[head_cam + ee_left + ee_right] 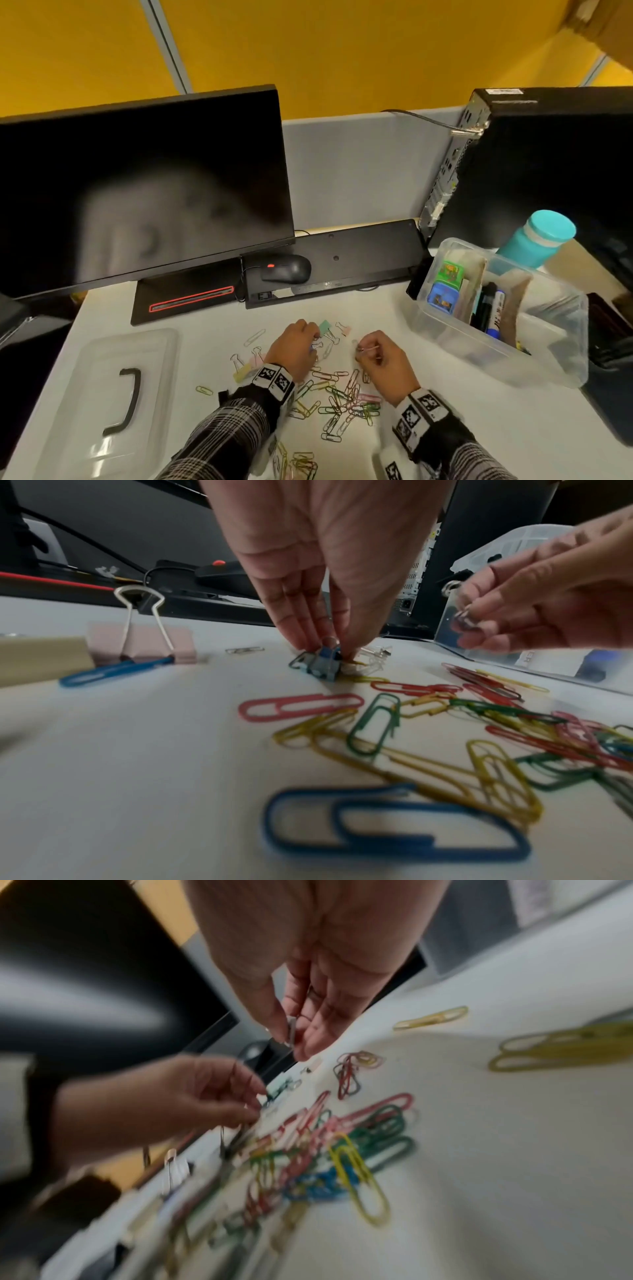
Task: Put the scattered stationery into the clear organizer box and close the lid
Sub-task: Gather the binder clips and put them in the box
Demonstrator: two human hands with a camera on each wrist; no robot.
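Coloured paper clips (342,397) and several binder clips lie scattered on the white desk (445,428). My left hand (313,344) reaches down to the desk and pinches a small blue binder clip (323,664) with its fingertips (304,639). My right hand (363,349) hovers just right of it, a little above the desk, pinching a small metal clip (293,1031) between thumb and fingers. The clear organizer box (548,373) stands open at the right with markers and stamp blocks inside. Its clear lid (85,377) with a black handle lies flat at the left.
A dark monitor (137,192) and its base stand at the back left. A mouse (286,269) rests on a black keyboard behind the clips. A computer tower (548,164) and a teal bottle (534,240) stand behind the box. A pink binder clip (140,642) lies left of my left hand.
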